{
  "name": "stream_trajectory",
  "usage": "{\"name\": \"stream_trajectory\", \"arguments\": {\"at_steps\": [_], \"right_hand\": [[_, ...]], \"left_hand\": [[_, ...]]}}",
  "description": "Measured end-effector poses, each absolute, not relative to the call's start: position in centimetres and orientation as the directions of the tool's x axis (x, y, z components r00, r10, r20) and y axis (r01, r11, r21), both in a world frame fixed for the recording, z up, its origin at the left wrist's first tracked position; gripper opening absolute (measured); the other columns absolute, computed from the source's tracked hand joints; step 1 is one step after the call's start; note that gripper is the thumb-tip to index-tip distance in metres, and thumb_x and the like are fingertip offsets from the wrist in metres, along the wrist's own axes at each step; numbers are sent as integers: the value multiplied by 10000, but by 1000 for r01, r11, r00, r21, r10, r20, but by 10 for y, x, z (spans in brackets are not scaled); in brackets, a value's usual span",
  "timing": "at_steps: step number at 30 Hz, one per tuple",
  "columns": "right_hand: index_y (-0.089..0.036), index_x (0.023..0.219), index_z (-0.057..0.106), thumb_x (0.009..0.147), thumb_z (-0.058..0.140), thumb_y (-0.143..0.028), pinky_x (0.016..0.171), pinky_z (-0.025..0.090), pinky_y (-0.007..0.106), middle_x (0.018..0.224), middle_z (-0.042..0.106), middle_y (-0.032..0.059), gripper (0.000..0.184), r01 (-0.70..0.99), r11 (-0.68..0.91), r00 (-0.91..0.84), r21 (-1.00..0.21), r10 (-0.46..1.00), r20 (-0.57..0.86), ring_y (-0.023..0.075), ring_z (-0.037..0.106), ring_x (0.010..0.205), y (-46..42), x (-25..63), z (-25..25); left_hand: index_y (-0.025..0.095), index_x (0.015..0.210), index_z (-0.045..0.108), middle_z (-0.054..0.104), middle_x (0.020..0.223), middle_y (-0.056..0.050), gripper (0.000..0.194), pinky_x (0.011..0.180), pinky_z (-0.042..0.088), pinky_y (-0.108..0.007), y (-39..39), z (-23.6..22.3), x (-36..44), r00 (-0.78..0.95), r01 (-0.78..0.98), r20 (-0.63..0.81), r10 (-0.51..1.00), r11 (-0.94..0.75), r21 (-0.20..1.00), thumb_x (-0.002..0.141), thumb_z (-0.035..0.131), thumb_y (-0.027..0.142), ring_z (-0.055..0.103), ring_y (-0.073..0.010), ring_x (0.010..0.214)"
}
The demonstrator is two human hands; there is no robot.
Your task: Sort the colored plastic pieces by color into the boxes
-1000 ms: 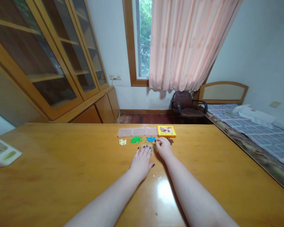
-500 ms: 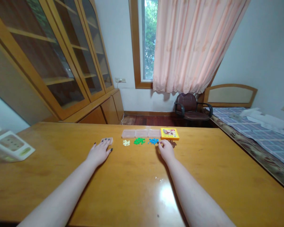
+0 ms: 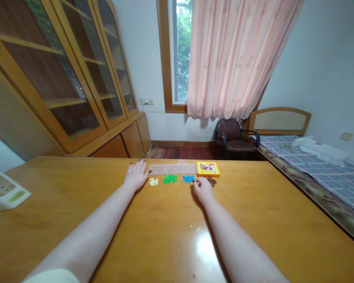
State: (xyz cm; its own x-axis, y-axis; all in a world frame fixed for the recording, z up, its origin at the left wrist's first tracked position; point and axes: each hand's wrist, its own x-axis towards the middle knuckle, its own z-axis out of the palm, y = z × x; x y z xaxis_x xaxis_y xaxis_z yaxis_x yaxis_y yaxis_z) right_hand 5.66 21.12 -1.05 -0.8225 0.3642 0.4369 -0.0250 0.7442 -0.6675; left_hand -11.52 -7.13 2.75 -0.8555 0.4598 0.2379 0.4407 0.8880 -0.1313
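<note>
My left hand (image 3: 136, 175) lies open, fingers spread, at the left end of a row of clear plastic trays (image 3: 173, 169). Its thumb reaches the leftmost tray's edge; whatever lies under the palm is hidden. My right hand (image 3: 204, 190) rests on the table with bent fingers, its fingertips beside the pile of small blue pieces (image 3: 188, 179). Whether a piece is between those fingertips is too small to tell. Small green pieces (image 3: 170, 179) and cream pieces (image 3: 153, 182) lie in piles further left. Brown pieces (image 3: 212, 182) are partly hidden behind my right hand.
A yellow box (image 3: 208, 169) with a printed picture stands at the right end of the trays, near the far edge of the wooden table (image 3: 153, 236). At the left is a white plastic container (image 3: 6, 190). Beyond the table are a chair (image 3: 233, 135) and a bed (image 3: 321, 157).
My left hand went from the table's middle to the left with a clear tray under it, then forward and right to the tray row's left end. My right hand stays by the blue pieces.
</note>
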Motion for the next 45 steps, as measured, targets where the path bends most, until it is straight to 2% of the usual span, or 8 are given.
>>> {"name": "stream_trajectory", "arguments": {"at_steps": [3, 8, 12, 18, 26, 29, 31, 45], "right_hand": [[-176, 704, 635, 799, 477, -217, 708, 428, 290, 766, 629, 62, 189, -18, 742, -822, -670, 371, 432, 189, 569, 752, 211, 57, -9], [-177, 710, 632, 801, 476, -236, 695, 424, 279, 771, 625, 53, 190, -13, 723, -821, -691, 387, 419, 182, 565, 751, 210, 58, -8], [-179, 707, 631, 798, 472, -238, 682, 421, 270, 766, 621, 47, 192, -5, 719, -817, -695, 398, 418, 174, 557, 737, 211, 57, -8], [-183, 712, 632, 805, 466, -236, 690, 430, 289, 755, 627, 56, 197, -36, 729, -823, -684, 367, 434, 187, 561, 744, 213, 56, -10], [-177, 760, 644, 817, 471, -274, 703, 436, 289, 775, 623, 56, 207, -64, 711, -813, -700, 369, 450, 181, 559, 737, 208, 56, -10], [-164, 884, 647, 840, 460, -319, 710, 442, 294, 828, 634, 61, 247, -145, 644, -810, -751, 358, 464, 177, 561, 730, 210, 56, -10], [-154, 939, 638, 852, 449, -340, 746, 445, 306, 880, 644, 76, 280, -168, 582, -783, -796, 412, 466, 187, 573, 786, 215, 57, -10], [-161, 851, 641, 869, 433, -341, 678, 457, 299, 812, 652, 69, 275, -105, 635, -828, -765, 371, 421, 187, 586, 731, 214, 59, -5]], "left_hand": [[205, 1430, 278, 232, 1502, -75, 556, 1113, 80, -483, -42, 24, -102, -758, 623, 144, 636, 771, -130, 911, 278, 402, 213, -242, 1376], [222, 1440, 247, 152, 1517, -122, 571, 1067, 50, -597, -21, 31, -119, -827, 553, 49, 560, 826, -106, 909, 303, 423, 157, -313, 1383], [326, 1373, 375, 359, 1450, -65, 479, 1030, 0, -665, -30, 38, -142, -790, 613, -84, 607, 784, -100, 899, 383, 385, 181, -336, 1371], [148, 1162, 597, 632, 1124, -133, 436, 1045, 1, -620, -41, 38, -139, -732, 671, 112, 672, 740, -50, 790, 614, 376, 410, -366, 1219], [114, 1300, 470, 551, 1152, -160, 501, 1030, 24, -637, -47, 75, -96, -753, 595, 356, 554, 804, 8, 864, 509, 356, 462, -363, 1120], [227, 1297, 492, 568, 1132, -104, 475, 1021, 294, -448, -23, 74, -55, -702, 681, 309, 641, 732, 27, 860, 504, 416, 512, -279, 1052], [242, 1305, 483, 564, 1132, -103, 463, 942, 388, -382, -3, 63, -24, -608, 794, 242, 756, 582, 179, 871, 489, 402, 524, -256, 1038], [264, 1353, 406, 423, 1372, -125, 654, 1053, 268, -485, 14, 8, 4, -560, 802, 176, 810, 476, 362, 757, 652, 374, 351, -307, 1280]]}}
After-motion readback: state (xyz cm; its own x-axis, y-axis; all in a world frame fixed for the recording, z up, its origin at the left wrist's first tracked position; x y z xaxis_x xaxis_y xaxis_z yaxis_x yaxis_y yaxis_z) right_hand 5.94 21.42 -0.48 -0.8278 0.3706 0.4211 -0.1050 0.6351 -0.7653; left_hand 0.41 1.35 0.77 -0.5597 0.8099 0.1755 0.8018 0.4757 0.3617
